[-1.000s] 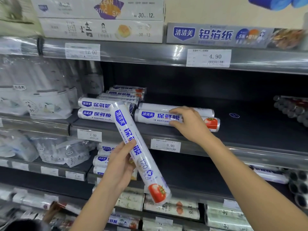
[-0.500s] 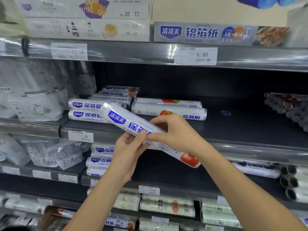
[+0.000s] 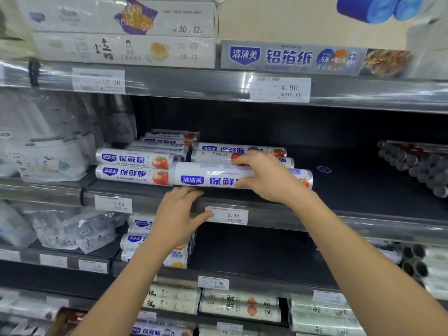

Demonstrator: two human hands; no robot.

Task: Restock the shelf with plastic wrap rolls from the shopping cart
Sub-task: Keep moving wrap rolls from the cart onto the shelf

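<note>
Plastic wrap roll [image 3: 213, 177]: white sleeve, blue lettering, a tomato at its right end; it lies lengthwise along the front of the dark middle shelf [image 3: 363, 187], its left end meeting the left stack
Right hand [image 3: 269, 179]: grasping that roll, fingers curled over its top and thumb against the front face
Left hand [image 3: 178, 214]: holding nothing, fingers straight, tips on the shelf lip just below the roll's left part, thumb beside the 9.90 price tag [image 3: 228, 215]
Step in hand: I judge I'm seating this roll as the front one of the right row
Doing it well: keep it parallel to the lip with the label facing out; press it back against the Fresh roll [image 3: 213, 155] so it has something to lean on; a round, glossy sleeve will probably want to roll forward, so I should let go only once it sits still, with my left hand guarding the edge
Count, right row: three rolls, mine and two behind it
Count, left stack: two front rolls [image 3: 132, 173] one on the other, and at least three more behind, too blurred to be sure
Count, price tags on this rail: two, the other being the 7.00 tag [image 3: 113, 204]
Count, dark-ended rolls [image 3: 412, 166]: a pile at the shelf's right, well apart, too many and too blurred to number
Shopping cart: not in view
</note>
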